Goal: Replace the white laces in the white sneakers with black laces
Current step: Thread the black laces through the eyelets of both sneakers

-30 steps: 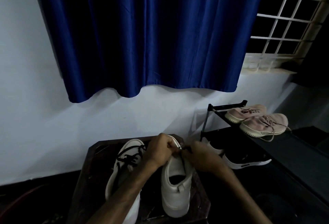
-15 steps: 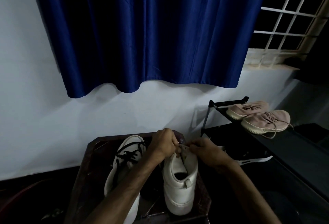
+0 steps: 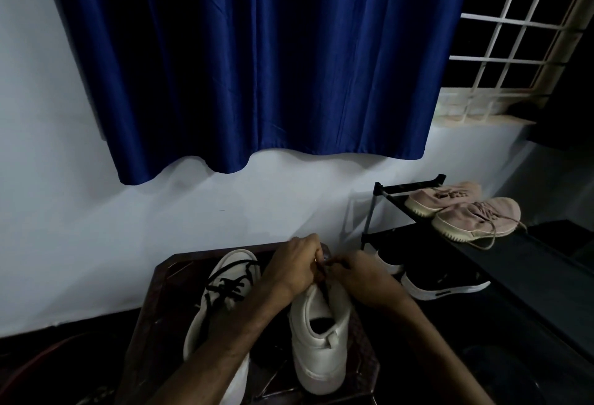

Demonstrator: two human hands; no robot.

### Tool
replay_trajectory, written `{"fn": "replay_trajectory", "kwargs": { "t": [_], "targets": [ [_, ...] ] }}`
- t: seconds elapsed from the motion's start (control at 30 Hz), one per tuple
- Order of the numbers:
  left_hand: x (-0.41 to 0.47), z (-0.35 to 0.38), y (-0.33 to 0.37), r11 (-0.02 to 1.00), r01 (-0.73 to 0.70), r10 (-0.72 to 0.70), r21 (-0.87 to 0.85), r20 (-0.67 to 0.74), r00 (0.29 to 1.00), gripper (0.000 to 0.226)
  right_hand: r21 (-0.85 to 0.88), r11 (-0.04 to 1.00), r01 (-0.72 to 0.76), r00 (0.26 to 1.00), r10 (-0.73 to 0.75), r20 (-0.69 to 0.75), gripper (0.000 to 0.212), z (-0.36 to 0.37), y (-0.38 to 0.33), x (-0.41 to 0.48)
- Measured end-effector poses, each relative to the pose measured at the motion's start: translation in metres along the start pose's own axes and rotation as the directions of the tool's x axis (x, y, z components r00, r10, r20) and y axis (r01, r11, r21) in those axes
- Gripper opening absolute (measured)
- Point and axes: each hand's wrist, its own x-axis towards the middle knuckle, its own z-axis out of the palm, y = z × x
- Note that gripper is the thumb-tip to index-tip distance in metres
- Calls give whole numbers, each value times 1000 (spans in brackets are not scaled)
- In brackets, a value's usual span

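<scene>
Hands (image 3: 294, 268) (image 3: 356, 276) pinch thin lace (image 3: 322, 276); smooth white sneaker (image 3: 321, 334).

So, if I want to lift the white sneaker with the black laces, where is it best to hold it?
Probably at the toe of the laced white sneaker, coming from its left side. The toe points away toward the wall and lies bare on the dark table. The left forearm crosses its heel, and both hands work on the other sneaker to its right.

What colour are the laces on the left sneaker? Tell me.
Black laces, on the left sneaker; head view.
</scene>
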Motion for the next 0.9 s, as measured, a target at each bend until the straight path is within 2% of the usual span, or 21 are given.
{"fn": "replay_trajectory", "kwargs": {
  "t": [0.07, 0.17, 0.23, 0.33, 0.47, 0.63, 0.8, 0.9],
  "targets": [
    [-1, -4, 7, 988, -103, 97, 118, 52, 994, 25, -118, 993, 17, 999, -22, -39, 27, 3, -6, -1],
    [-4, -9, 14, 955, -171, 162, 243, 57, 985, 28, -235, 971, 49, 992, -74, -100, 23, 9, -10, -3],
    [-7, -12, 15, 924, -205, 196, 323, 60, 979, 28, -243, 968, 60, 987, -93, -128, 17, 13, -12, -4],
    [-6, -16, 16, 924, -194, 185, 330, 57, 981, 29, -214, 976, 50, 985, -83, -149, 13, 15, -13, -3],
    [-3, -14, 17, 939, -148, 122, 310, 101, 987, 35, -181, 983, 11, 988, -39, -148, 20, 18, -7, 0],
    [3, -10, 16, 961, -52, 42, 272, 44, 998, 39, 30, 1000, -1, 994, 4, -108, 18, 10, 4, -2],
    [3, -3, 7, 993, 23, -24, 116, 12, 1000, 27, 238, 969, -57, 993, 80, -85, 20, 8, 12, -5],
    [4, -4, 6, 997, 64, -65, 52, 19, 998, 34, 310, 947, -81, 993, 105, -60, 26, 5, 13, -7]
  ]
}}
